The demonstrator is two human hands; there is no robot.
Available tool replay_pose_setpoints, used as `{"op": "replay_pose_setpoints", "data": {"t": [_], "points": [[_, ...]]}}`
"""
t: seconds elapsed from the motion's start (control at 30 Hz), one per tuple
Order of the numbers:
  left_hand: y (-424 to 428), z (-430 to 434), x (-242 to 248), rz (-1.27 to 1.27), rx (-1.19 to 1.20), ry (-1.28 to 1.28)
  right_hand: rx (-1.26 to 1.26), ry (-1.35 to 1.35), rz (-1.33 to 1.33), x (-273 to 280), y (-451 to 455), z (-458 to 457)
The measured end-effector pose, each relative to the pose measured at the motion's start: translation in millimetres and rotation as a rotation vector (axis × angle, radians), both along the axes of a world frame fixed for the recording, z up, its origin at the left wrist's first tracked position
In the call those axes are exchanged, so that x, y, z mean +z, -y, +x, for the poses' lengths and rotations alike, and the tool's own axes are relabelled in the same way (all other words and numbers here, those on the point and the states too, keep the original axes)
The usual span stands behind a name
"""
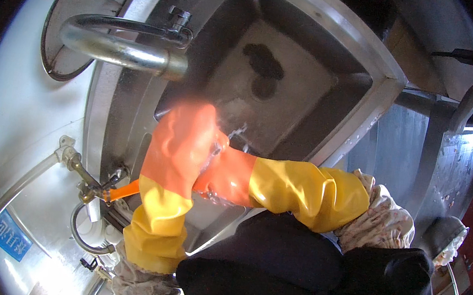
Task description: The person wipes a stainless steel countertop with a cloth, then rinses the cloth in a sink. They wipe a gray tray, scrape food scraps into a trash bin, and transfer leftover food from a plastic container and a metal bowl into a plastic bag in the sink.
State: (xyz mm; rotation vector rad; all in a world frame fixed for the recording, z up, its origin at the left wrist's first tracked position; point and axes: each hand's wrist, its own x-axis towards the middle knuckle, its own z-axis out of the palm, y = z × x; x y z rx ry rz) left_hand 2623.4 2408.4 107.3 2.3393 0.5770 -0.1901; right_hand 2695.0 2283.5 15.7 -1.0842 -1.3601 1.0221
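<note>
My left hand [181, 141] and my right hand [229, 172] wear long rubber gloves, orange at the hands and yellow on the forearms. Both are close together over the near edge of a stainless steel sink basin [335, 110], the left partly covering the right. Their fingers are bent or hidden, so what they grip cannot be told. An orange hose [124, 190] runs from a wall tap [90, 190] and disappears behind my left glove. Water [238, 131] splashes past the gloves into the basin. A dark, blurred lump [264, 60] lies on the basin floor beside the round drain [263, 86].
A thick curved metal faucet [121, 47] reaches over the basin from the left. Behind it a round strainer [88, 19] leans on the wall. A second basin [215, 221] lies under my arms. Right of the sink stands a metal container with a grey handle [467, 109].
</note>
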Motion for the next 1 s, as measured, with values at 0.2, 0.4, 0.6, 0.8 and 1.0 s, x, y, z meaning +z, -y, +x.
{"op": "replay_pose_setpoints", "data": {"t": [0.2, 0.4, 0.6, 0.8, 1.0], "points": [[7.9, 0.8, -36.3, -0.1, 0.237, 0.085, -0.115, -0.025, -0.069, -54.5, -13.1, -29.0], [24.4, -2.8, -68.6, -0.389, 0.663, -0.052, -0.119, -0.12, -0.316, -97.9, -14.9, -50.1], [37.5, -28.6, -19.8, -0.037, 0.509, 0.389, -0.145, -0.803, -0.665, -98.6, 37.5, 0.0], [-23.6, -91.0, 78.0, 0.949, 0.293, 0.483, 0.013, -1.306, -0.61, -88.5, 82.9, 25.5], [-76.0, -142.9, 56.6, 0.713, 0.419, 0.246, -0.23, -1.154, -0.599, -57.2, 101.2, 14.9]]}}
